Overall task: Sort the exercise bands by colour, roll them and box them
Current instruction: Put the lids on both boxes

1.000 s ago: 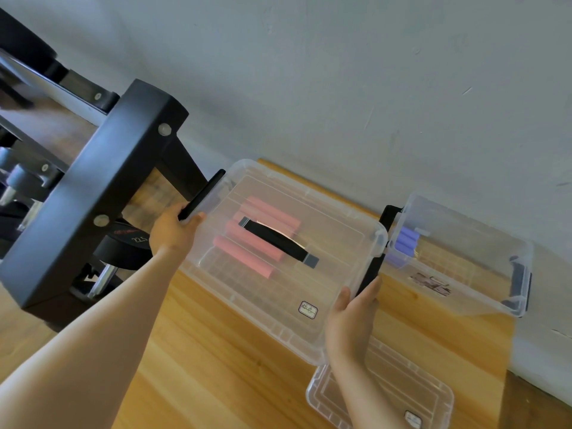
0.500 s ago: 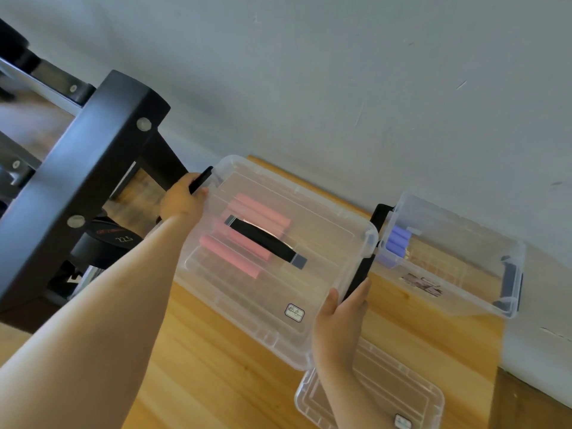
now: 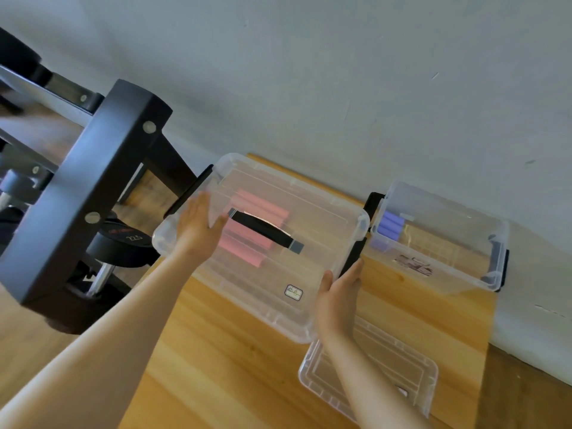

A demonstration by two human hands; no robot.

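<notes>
— Pressing flat on the clear lid point(image 3: 263, 283), your left hand point(image 3: 198, 233) lies open-palmed, gripping nothing. Why?
— Probably you steady it while the catch seats. Your right hand point(image 3: 339, 295), fingers straight, pushes against the black latch point(image 3: 353, 255), holding nothing.
— And the bands?
— Your pink rolls point(image 3: 244, 255) lie under that lid on the wooden table point(image 3: 232, 366); purple rolls point(image 3: 391, 224) sit in the open box point(image 3: 464, 274) just beside, its spare lid point(image 3: 414, 376) nearer you.

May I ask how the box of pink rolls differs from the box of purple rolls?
The pink-roll box has its lid on; the purple-roll box is open. The left hand and right hand touch the pink-roll box; none touches the purple-roll box. Both boxes are clear plastic, black-latched.
</notes>
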